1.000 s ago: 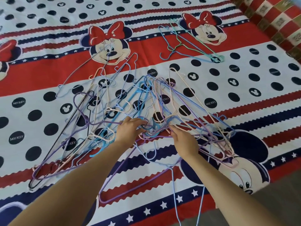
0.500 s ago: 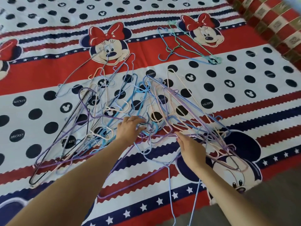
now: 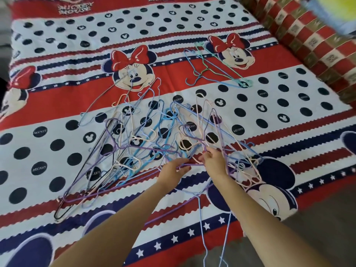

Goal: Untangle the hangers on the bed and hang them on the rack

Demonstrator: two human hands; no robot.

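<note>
On the bed point(image 3: 57, 97), both hands pinch wires at the hanger tangle's point(image 3: 154, 143) near edge, left hand point(image 3: 173, 170) and right hand point(image 3: 214, 163); ease one purple hanger point(image 3: 134, 186) free slowly.

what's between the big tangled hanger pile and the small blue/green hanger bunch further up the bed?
Head view: only bare bedsheet separates the tangled pile from the small bunch; no hanger bridges them.

The left hand point(image 3: 173, 171) moves right to meet the right hand point(image 3: 213, 162) on a purple hanger point(image 3: 192, 165).
</note>
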